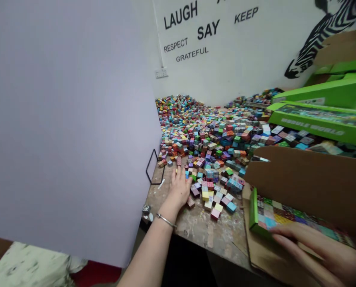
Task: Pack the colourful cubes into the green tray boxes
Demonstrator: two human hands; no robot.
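My left hand (180, 187) reaches over the worktable with its fingers stretched out. Its fingertips are at a small dark red block (179, 161) at the edge of the loose pile; whether they touch it I cannot tell. Small patterned blocks (207, 185) of many colours lie just right of this hand. At lower right, my right hand (318, 247) has its thumb and forefinger close together at the front wall of a green box (254, 217). Rows of coloured blocks (275, 211) fill that box. The hand hides part of its front side.
A big pale panel (76, 119) stands along the left side. Behind, a heap of blocks (178, 103) reaches the wall. An open cardboard carton (309, 171) surrounds the green box. More green boxes (315, 123) lie at right. A black wire frame (149, 169) stands beside the panel.
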